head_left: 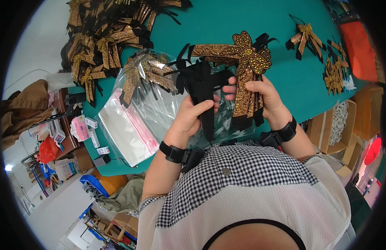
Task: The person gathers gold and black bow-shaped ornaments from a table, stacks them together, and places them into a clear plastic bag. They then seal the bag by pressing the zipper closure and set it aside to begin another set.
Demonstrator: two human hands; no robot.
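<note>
My right hand (268,100) is closed on the hanging tails of a bow-shaped applique (248,56), gold-beaded with black edging, its beaded face turned up. Thumb and fingers of my left hand (189,116) pinch a black bow-shaped piece (203,85), which shows a plain dark side. The two bows are side by side, close together, above the green table (284,89). Clear plastic film lies beneath them. Left of my left hand, more gold bows (148,71) sit in or under clear plastic.
A heap of gold and black bows (111,39) covers the table's far left. Clear bags with pink edges (132,129) lie at the near left. One bow (306,38) and several gold pieces (335,75) are at the far right. A cardboard box (320,129) holds white cord.
</note>
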